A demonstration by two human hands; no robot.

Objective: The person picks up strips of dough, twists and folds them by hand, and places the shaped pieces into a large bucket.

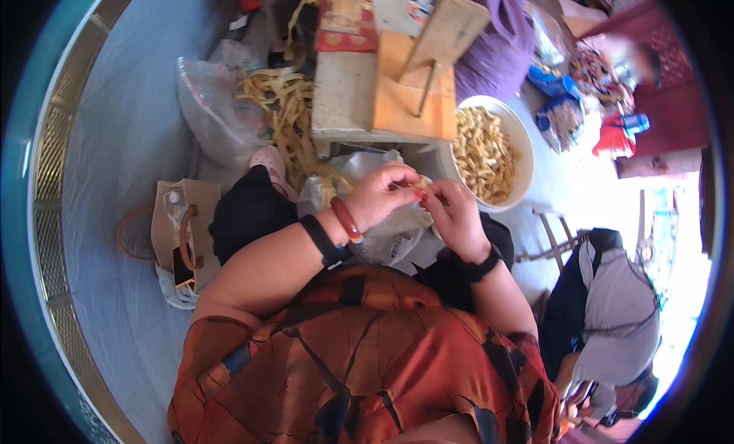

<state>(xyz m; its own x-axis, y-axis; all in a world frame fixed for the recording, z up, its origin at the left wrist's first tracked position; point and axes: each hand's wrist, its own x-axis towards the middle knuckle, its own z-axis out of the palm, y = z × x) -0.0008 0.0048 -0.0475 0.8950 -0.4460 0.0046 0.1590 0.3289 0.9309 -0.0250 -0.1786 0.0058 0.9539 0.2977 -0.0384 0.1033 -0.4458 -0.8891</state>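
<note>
My left hand (pixel 380 197) and my right hand (pixel 458 219) meet in front of my lap, fingertips nearly touching. Both pinch a small pale-yellow strip (pixel 421 185), mostly hidden by the fingers. Just beyond my right hand stands a white bucket (pixel 526 138) filled with short, knotted-looking yellow pieces (pixel 485 155). Long flat strips of similar colour (pixel 284 100) hang and pile up at the left of the bench, ahead of my left hand. Under my hands, a clear plastic bag (pixel 382 245) lies across my lap.
Ahead is a pale wooden bench (pixel 344 96) bearing an orange board (pixel 394 111) with an upright wooden plate (pixel 447 35). A purple sack (pixel 489 54) sits behind the bucket. At left is a beige handbag (pixel 176 222). Another person (pixel 615 314) sits at the right.
</note>
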